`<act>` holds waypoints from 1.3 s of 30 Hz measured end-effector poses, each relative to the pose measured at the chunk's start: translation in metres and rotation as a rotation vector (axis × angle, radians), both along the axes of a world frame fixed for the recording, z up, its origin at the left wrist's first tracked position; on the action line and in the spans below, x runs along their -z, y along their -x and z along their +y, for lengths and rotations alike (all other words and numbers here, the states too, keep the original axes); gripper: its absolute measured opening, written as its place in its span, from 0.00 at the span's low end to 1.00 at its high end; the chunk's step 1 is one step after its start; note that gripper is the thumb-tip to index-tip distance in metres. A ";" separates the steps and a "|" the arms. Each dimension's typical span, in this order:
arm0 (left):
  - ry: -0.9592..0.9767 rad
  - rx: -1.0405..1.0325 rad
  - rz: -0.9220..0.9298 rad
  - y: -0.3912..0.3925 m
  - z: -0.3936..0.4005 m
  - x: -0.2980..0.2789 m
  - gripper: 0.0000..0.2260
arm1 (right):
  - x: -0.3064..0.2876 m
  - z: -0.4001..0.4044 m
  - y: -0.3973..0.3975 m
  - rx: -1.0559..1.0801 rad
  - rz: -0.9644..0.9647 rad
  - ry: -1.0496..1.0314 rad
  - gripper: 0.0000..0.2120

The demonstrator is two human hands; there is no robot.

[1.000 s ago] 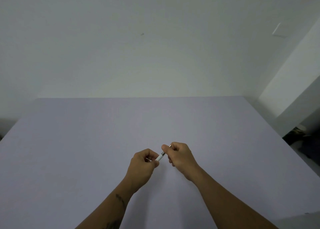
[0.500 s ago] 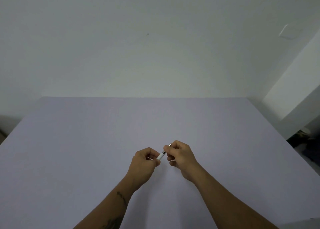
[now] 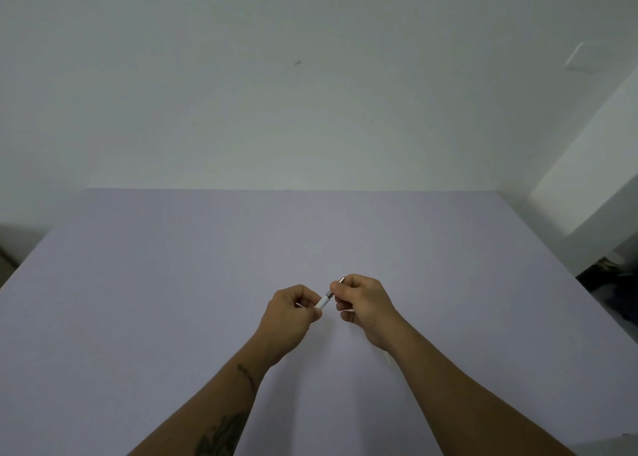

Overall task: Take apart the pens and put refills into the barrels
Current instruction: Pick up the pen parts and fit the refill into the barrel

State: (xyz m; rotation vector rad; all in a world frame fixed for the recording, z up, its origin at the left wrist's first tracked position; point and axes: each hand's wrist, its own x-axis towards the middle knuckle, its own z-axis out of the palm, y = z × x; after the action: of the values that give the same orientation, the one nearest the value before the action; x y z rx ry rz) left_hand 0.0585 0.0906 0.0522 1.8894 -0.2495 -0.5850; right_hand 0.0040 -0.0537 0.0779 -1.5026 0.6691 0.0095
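Both of the person's bare hands met over the lavender table (image 3: 172, 283), a little toward six o'clock from its middle. The left hand (image 3: 291, 312) was curled tight around the white barrel of a pen (image 3: 324, 302), thumb and fingers pinched on it. The right hand (image 3: 364, 302) was likewise closed, gripping the pen's other end at about two o'clock from the left. Only a short stretch of the pen showed in the gap between the two fists: a white section, then a darker, metallic band. A small silvery tip (image 3: 342, 279) poked out past the right knuckles toward one o'clock. How long the pen was, and whether it had come apart at the band, I could not make out, since the fingers covered most of it.

The pen lay tilted, rising from the left fist toward the right. Whether the hands rested on the table or hung just above it was not clear.

A faint pale sliver (image 3: 388, 359) lay on the table beside the right wrist, at five o'clock from that hand; it was too dim to name. Both forearms ran off the bottom edge, the left one bearing dark tattoo marks (image 3: 221, 435). At three o'clock, past the table's corner, dark clutter (image 3: 614, 283) sat on the floor, blurred and cut off.
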 end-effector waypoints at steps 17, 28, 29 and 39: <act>0.014 -0.001 0.023 -0.004 -0.005 0.000 0.02 | 0.005 -0.001 -0.008 0.000 0.026 -0.042 0.11; 0.003 -0.009 0.042 -0.004 -0.006 0.005 0.03 | 0.008 -0.007 -0.003 0.001 0.036 -0.176 0.09; 0.002 -0.012 0.043 -0.004 -0.005 0.005 0.03 | 0.008 -0.009 -0.002 0.008 0.032 -0.205 0.09; 0.039 -0.015 0.031 -0.003 -0.006 0.005 0.05 | 0.008 -0.006 -0.005 0.003 0.009 -0.109 0.08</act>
State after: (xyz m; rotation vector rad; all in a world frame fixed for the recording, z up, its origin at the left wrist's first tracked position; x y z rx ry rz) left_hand 0.0620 0.0846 0.0473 1.8413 -0.2250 -0.5951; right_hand 0.0086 -0.0592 0.0703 -1.3976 0.6677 0.0498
